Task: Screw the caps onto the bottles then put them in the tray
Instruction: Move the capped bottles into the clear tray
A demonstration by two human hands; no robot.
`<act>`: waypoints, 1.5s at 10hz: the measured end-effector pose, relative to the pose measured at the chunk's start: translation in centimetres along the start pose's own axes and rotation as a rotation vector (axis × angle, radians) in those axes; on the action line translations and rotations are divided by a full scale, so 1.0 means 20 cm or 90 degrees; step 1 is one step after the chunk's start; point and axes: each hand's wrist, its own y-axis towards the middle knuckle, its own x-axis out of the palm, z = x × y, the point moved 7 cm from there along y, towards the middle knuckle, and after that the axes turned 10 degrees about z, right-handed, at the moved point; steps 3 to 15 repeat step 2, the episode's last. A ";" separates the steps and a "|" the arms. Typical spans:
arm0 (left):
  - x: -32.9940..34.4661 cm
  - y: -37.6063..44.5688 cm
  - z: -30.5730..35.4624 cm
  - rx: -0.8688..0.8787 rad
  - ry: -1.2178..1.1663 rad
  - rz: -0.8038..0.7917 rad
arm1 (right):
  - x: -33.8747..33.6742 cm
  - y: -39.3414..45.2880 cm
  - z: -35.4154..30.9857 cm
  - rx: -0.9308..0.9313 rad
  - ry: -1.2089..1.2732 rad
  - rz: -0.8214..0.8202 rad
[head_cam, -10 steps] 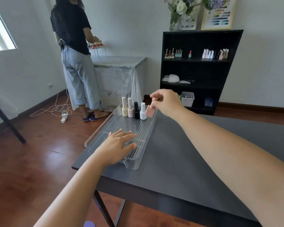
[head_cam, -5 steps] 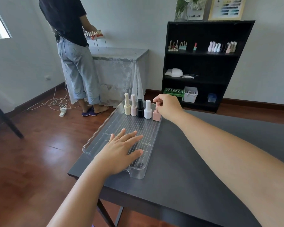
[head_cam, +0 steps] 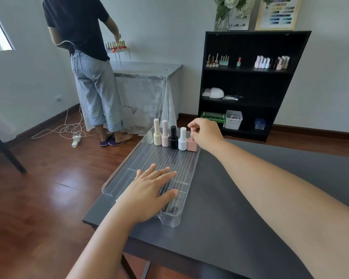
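Note:
A clear ribbed tray point(head_cam: 191, 178) lies on the dark table. Along its far end stand several capped bottles in a row: cream point(head_cam: 157, 135), pale pink point(head_cam: 165, 136), black point(head_cam: 173, 137), white point(head_cam: 182, 139) and a square pink bottle point(head_cam: 192, 144) at the right end. My right hand point(head_cam: 205, 133) reaches over that end, its fingers pinched around the cap of the square pink bottle, which stands on the tray floor. My left hand point(head_cam: 149, 190) lies flat, fingers spread, on the tray's near part and holds nothing.
The dark table point(head_cam: 240, 208) stretches to the right. A person stands at a cloth-covered table point(head_cam: 145, 81) at the back left. A black shelf point(head_cam: 248, 87) with small bottles and bins stands against the far wall. Cables lie on the wooden floor point(head_cam: 65, 129).
My right hand brought the square pink bottle down from above the tray's far right corner and stood it beside the white bottle. My left hand stayed flat on the tray.

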 end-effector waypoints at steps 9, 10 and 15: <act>0.00 0.00 0.00 -0.004 -0.006 0.001 | -0.02 -0.02 0.00 -0.002 0.040 -0.024; 0.00 0.00 0.00 -0.004 -0.006 0.001 | -0.02 -0.02 0.00 -0.002 0.040 -0.024; 0.00 0.00 0.00 -0.004 -0.006 0.001 | -0.02 -0.02 0.00 -0.002 0.040 -0.024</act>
